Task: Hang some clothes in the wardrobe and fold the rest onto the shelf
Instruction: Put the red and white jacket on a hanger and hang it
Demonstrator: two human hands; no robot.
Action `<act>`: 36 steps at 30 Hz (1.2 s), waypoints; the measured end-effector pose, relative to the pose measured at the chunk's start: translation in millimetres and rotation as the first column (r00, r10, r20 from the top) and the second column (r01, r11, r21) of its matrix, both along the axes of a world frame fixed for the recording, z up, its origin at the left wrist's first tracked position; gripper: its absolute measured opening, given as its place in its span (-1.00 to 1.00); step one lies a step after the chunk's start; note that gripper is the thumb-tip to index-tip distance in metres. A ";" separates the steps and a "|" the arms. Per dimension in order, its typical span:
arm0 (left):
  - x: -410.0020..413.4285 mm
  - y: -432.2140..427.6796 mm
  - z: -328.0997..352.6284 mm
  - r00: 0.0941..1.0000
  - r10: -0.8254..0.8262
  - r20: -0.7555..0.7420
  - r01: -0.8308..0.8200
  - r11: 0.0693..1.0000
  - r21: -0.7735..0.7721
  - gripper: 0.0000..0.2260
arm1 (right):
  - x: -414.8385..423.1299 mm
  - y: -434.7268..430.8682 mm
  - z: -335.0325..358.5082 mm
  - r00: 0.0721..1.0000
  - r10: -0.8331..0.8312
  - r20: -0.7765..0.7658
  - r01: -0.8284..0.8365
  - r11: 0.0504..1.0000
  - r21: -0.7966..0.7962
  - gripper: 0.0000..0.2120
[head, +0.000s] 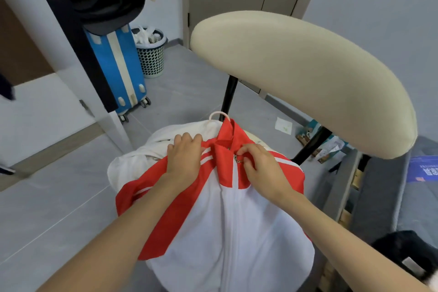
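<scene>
We look down at a chair whose padded cream backrest (305, 78) fills the upper right, carried on black posts (228, 98). Left of it, the white wardrobe frame (59, 54) stands with dark clothes (104, 2) bulging out near the top. A blue suitcase (120, 66) on wheels stands upright just behind the frame, and a pale mesh basket (151, 54) holding white bags sits beside it on the grey floor (59, 197).

On the chair seat in front of us lies the red and white jacket (237, 220), zipped up the front, its red collar pointing toward the backrest. It rests partly over a cream garment (139, 159) heaped on the seat's left side. The pale hook of a hanger (219, 115) pokes out above the collar.

Our left hand (187, 156) presses down on the jacket's red shoulder, fingers curled into the cloth beside the collar. Our right hand (260, 165) pinches the fabric at the top of the zip, thumb and fingers closed around the small metal zip pull (237, 159).

On the floor behind the chair lie a scrap of paper (284, 125) and some packets (327, 147).
</scene>
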State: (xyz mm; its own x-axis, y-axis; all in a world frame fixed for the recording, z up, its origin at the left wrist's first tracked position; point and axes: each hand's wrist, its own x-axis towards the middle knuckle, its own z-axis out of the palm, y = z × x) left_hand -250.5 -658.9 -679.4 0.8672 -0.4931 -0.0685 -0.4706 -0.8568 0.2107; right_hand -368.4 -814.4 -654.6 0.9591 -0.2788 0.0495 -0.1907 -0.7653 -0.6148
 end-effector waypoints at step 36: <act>-61.2 312.4 506.3 0.918 0.220 0.329 -0.023 0.860 -0.510 -0.71 | 68.0 279.6 511.9 0.784 0.148 0.603 -0.419 0.842 0.339 -0.71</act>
State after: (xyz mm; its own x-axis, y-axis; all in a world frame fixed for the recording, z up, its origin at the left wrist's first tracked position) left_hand -311.8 -346.5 -173.1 0.8350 -0.2647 0.4824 -0.4954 -0.7433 0.4496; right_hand -300.4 -534.9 -142.6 0.8460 -0.1189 0.5198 0.4530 -0.3538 -0.8183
